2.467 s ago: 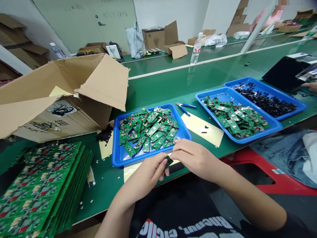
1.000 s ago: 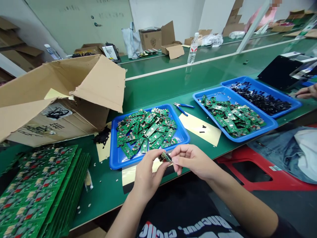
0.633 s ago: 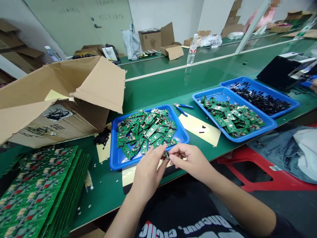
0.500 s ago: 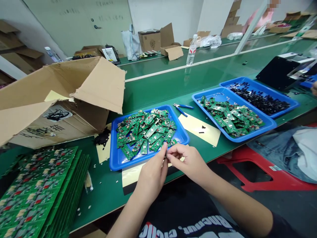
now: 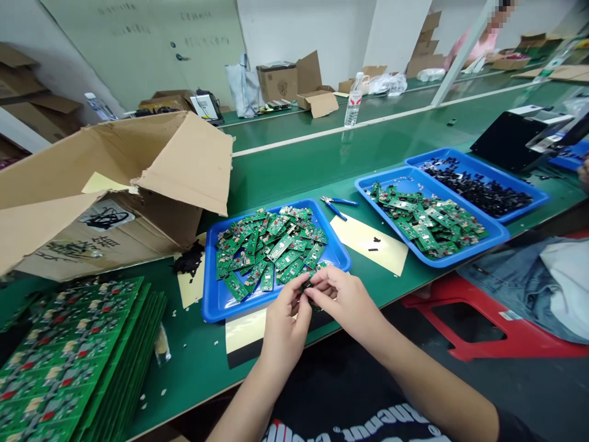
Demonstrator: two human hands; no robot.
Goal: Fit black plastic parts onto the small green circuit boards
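My left hand (image 5: 284,319) and my right hand (image 5: 343,298) meet at the front edge of a blue tray (image 5: 208,301) heaped with small green circuit boards (image 5: 280,245). Between their fingertips is a small dark piece (image 5: 307,285), mostly hidden, so its kind does not show. Both hands are closed in a pinch around it. Under the tray's near edge lies a yellow sheet (image 5: 243,334). Blue-handled cutters (image 5: 339,202) rest behind another yellow sheet (image 5: 391,245), which bears a few black bits (image 5: 373,249).
A second blue tray (image 5: 499,236) of boards stands right, beside a tray (image 5: 540,199) of black parts. Stacked board panels (image 5: 69,344) and an open carton (image 5: 184,166) occupy the left. A water bottle (image 5: 353,101) stands farther back. A red stool (image 5: 478,353) sits at right.
The fingers of my left hand have bent and spread a little around the small dark piece. My right hand keeps its pinch. The view has shifted slightly.
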